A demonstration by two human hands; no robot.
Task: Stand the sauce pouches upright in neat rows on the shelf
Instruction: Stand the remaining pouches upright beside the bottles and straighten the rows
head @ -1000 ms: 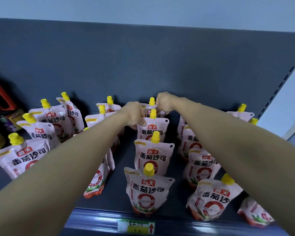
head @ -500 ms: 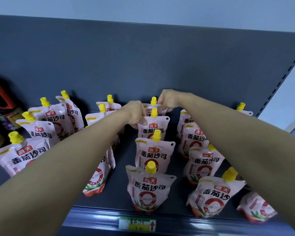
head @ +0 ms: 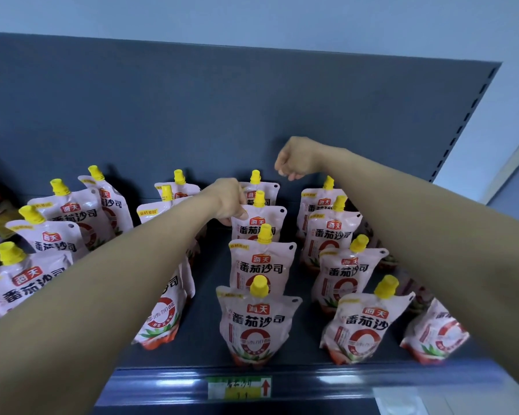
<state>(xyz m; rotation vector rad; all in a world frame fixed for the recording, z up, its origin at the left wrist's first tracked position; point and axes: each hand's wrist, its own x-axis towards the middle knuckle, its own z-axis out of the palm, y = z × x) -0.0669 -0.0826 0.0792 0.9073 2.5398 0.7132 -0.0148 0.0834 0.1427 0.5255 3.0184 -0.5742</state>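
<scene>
The dark grey back panel [head: 162,115] takes up most of the upper view. Below it lies the shelf [head: 207,298], its deck the same grey, with a glossy front rail [head: 162,384]. Two bare forearms reach in from the lower corners, the left forearm [head: 102,295] crossing over one row and the right forearm [head: 417,235] covering part of the far-right stock. The sauce pouches [head: 261,268] stand on the deck in rows running front to back. The centre row is four deep, upright and in line. The row to its right is upright but less even. The far-left pouches lean and are scattered. A far-right pouch [head: 435,333] tilts under the right forearm. The left hand [head: 228,202] grips the upper left corner of the third pouch [head: 264,232] in the centre row, thumb on the front face, fingers behind and out of sight. The right hand [head: 297,158] hangs above and to the right of the rear pouch [head: 261,191], apart from it, fingers curled down into a loose fist with nothing seen in it. Each pouch face carries a red badge reading 海天 over black characters 番茄沙司, above a red ring. A green and yellow price label [head: 240,387] on the rail bears a red up arrow; its print is too blurred to read. The yellow caps [head: 259,285] top every spout.
</scene>
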